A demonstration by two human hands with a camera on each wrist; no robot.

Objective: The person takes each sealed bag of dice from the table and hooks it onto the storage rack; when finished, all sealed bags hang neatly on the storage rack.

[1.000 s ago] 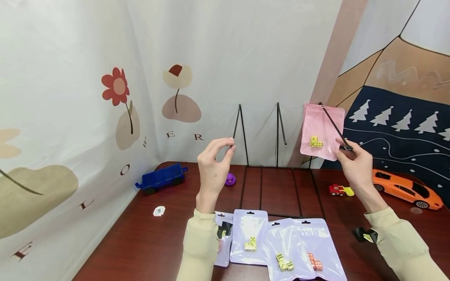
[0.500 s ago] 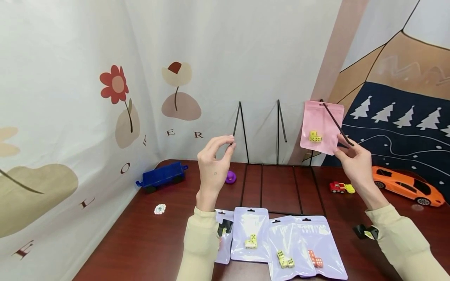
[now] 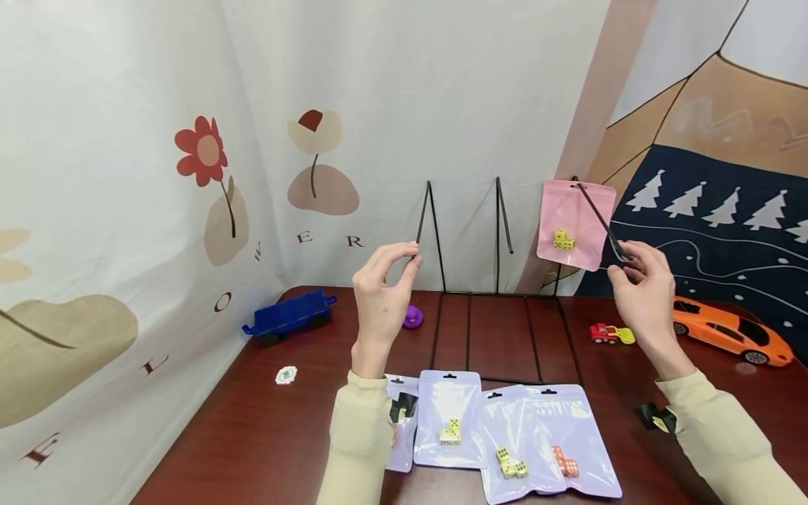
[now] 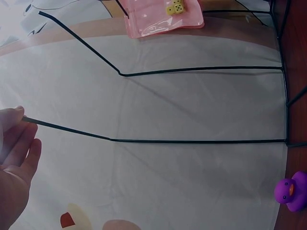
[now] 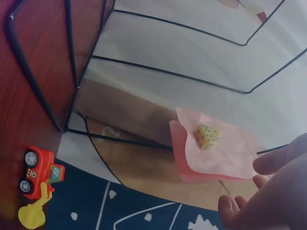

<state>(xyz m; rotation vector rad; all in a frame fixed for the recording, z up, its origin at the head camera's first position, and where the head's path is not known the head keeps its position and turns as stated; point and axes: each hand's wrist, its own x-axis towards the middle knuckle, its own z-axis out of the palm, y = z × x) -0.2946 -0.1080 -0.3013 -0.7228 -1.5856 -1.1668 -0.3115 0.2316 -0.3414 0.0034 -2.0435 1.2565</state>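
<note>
My left hand (image 3: 384,298) pinches the front end of the left prong of a black wire rack (image 3: 468,333) between thumb and fingertips. On the right prong, near its back, hangs a pink zip bag (image 3: 583,245) with yellow dice in its window; the right wrist view shows a second pink layer behind it. Close to that prong's front end is my right hand (image 3: 645,298), thumb and fingers apart, off the bag. The middle prong (image 4: 201,69) carries nothing. Lilac zip bags with dice, among them a yellow-dice bag (image 3: 449,400) and an orange-dice bag (image 3: 583,428), lie in front of the rack.
A blue toy wagon (image 3: 290,314), a white round chip (image 3: 286,375) and a purple duck (image 4: 293,191) are to the left. Rightward stand a red and yellow toy truck (image 5: 41,175) and an orange toy car (image 3: 732,331). Printed cloth hangs behind the table.
My right hand has let go of the pink bag and drawn slightly back and right toward the prong's end. The bag has risen and slid back on the prong. My left hand keeps its pinch.
</note>
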